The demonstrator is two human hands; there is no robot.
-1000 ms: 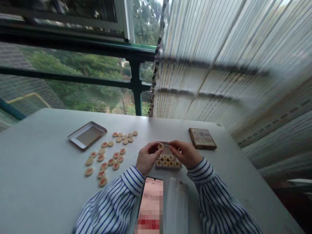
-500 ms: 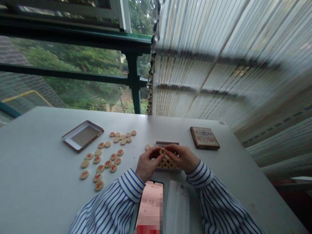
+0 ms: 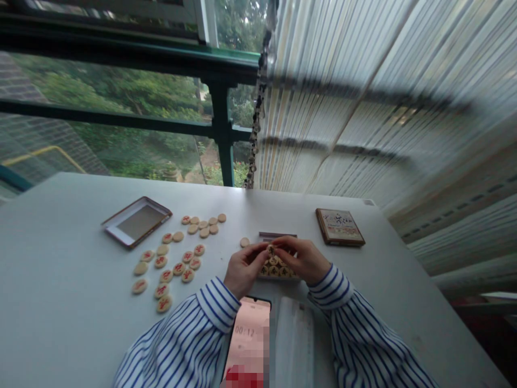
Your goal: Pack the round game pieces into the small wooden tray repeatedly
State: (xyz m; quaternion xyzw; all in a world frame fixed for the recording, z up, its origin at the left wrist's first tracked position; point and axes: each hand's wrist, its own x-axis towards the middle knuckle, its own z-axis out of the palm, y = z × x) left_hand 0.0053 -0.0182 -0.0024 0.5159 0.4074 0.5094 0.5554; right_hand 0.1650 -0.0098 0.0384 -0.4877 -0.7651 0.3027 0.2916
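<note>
Between the fingertips of my left hand and my right hand is a round Chinese chess piece with a dark character. Both hands are closed in a pinch on it, just above an open box. Rows of Chinese chess pieces with dark characters lie in that box, partly covered by my fingers. One blank-side-up piece rests on the table beyond my left hand. To the left are several loose pieces, some with red characters, others blank side up.
An upturned box lid lies at the far left of the white table. A closed, printed box sits at the right. Between my forearms are a phone showing a timer and a translucent plastic case.
The piece in my fingers has tilted and turned slightly, with its character now at another angle. My hands stay over the box. The view has shifted a little.
</note>
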